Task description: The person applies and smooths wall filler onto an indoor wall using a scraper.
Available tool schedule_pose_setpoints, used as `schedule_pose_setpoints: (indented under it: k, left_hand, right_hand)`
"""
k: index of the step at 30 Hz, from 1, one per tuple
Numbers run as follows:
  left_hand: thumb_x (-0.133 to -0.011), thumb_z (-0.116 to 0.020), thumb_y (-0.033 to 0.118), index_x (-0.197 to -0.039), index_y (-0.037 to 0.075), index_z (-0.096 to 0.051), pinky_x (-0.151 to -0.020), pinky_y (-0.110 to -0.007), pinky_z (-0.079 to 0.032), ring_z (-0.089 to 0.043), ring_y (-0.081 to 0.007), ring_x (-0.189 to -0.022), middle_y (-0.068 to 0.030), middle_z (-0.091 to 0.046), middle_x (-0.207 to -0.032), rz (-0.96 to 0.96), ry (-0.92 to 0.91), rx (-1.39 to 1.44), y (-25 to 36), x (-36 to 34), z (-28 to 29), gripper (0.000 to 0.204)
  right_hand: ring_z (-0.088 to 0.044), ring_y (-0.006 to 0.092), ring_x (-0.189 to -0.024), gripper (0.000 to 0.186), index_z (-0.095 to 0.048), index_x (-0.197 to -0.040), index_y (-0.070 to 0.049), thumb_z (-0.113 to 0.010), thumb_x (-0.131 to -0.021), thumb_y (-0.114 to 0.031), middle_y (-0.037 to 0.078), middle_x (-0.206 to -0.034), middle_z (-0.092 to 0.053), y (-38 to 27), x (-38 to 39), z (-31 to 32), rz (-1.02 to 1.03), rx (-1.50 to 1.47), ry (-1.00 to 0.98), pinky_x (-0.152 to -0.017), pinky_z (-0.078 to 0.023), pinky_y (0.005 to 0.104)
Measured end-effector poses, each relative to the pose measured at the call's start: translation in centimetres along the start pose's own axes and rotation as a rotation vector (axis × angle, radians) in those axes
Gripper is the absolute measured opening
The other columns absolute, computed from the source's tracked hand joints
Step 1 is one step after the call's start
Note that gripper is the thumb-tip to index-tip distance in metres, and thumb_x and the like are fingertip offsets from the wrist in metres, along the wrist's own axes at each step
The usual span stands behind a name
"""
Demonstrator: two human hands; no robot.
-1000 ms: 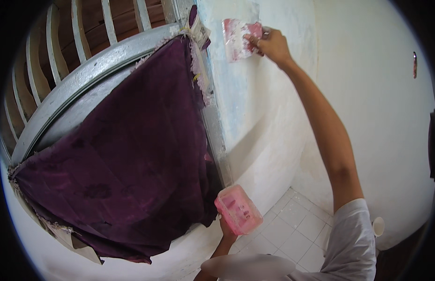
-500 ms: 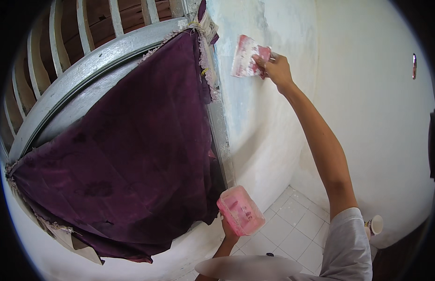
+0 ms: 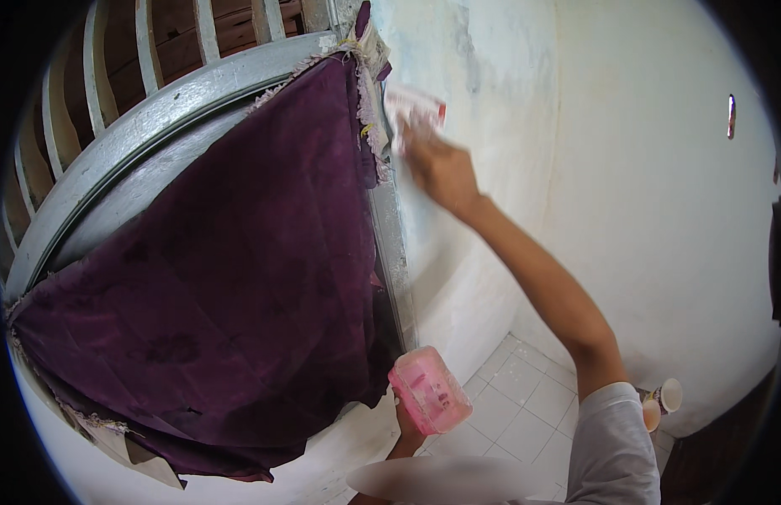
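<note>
My right hand point(image 3: 441, 172) is raised to the wall point(image 3: 500, 50) with its fingers closed round a flat scraper point(image 3: 415, 108). White and reddish smears mark the scraper, which looks blurred by motion. It meets the wall right beside the silvery frame point(image 3: 396, 244) and the frayed cloth edge. Lower down, my left hand point(image 3: 405, 418) grips a pink plastic tub point(image 3: 432, 391) from its left side and below. White residue lines the tub, and a little darker pink shows inside. Most of the left fingers are hidden behind it.
A purple cloth point(image 3: 230, 252) hangs over the window, below a grey arched frame point(image 3: 138, 109) with bars. White floor tiles point(image 3: 516, 379) lie below. Two cups point(image 3: 669, 396) stand on the right by my sleeve. A small shiny fixture point(image 3: 731, 116) is on the right wall.
My right hand has moved left and slightly down with the scraper, from the open wall to the frame's edge. The tub in my left hand has dropped slightly.
</note>
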State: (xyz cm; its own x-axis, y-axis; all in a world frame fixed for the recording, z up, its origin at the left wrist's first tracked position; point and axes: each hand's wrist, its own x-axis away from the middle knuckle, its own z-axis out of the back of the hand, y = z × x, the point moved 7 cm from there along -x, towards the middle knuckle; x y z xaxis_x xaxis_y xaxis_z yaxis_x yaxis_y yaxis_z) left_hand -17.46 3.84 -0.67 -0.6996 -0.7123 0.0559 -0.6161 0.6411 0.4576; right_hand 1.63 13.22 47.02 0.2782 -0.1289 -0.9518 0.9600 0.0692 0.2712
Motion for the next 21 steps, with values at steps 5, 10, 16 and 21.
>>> schedule_pose_setpoints:
  k: [5, 10, 16, 21]
  left_hand:
    - [-0.104, -0.038, 0.063, -0.151, 0.015, -0.043, -0.109, -0.056, -0.048, -0.057, -0.0313, -0.130, -0.0087, -0.056, -0.142, -0.020, -0.028, -0.010, 0.9, 0.7, 0.6, 0.066]
    - [-0.105, -0.039, 0.061, -0.152, 0.015, -0.042, -0.109, -0.057, -0.048, -0.057, -0.0327, -0.131, -0.0099, -0.055, -0.144, 0.005, -0.031, 0.015, 2.2, 1.1, 2.1, 0.066]
    - [-0.102, -0.040, 0.065, -0.152, 0.017, -0.042, -0.111, -0.057, -0.045, -0.054, -0.0322, -0.134, -0.0084, -0.054, -0.145, 0.041, -0.031, -0.010, 1.7, 1.2, 2.9, 0.070]
    - [-0.100, -0.039, 0.071, -0.152, 0.017, -0.042, -0.111, -0.058, -0.044, -0.053, -0.0327, -0.134, -0.0083, -0.053, -0.146, 0.016, 0.005, 0.009, 1.5, 1.4, 3.0, 0.075]
  right_hand:
    - [-0.070, 0.0323, -0.114, 0.063, -0.050, -0.149, -0.007, -0.069, -0.090, -0.009, 0.023, -0.131, -0.066, -5.6, 10.2, 1.4, -0.022, -0.075, -0.187, -0.074, -0.064, 0.0385]
    - [-0.070, 0.0316, -0.113, 0.056, -0.058, -0.142, -0.006, -0.068, -0.088, 0.003, 0.017, -0.130, -0.068, -3.4, 9.3, 5.6, -0.248, -0.176, -0.047, -0.089, -0.062, 0.0391]
    - [-0.073, 0.0364, -0.092, 0.050, -0.061, -0.135, -0.003, -0.068, -0.086, -0.002, 0.022, -0.119, -0.071, -0.4, -3.2, 6.0, -0.331, -0.123, 0.158, -0.079, -0.060, 0.0431]
    - [-0.073, 0.0357, -0.083, 0.076, -0.045, -0.150, -0.001, -0.070, -0.078, -0.004, 0.021, -0.103, -0.073, -5.9, 2.5, 1.1, -0.215, -0.014, -0.175, -0.068, -0.060, 0.0454]
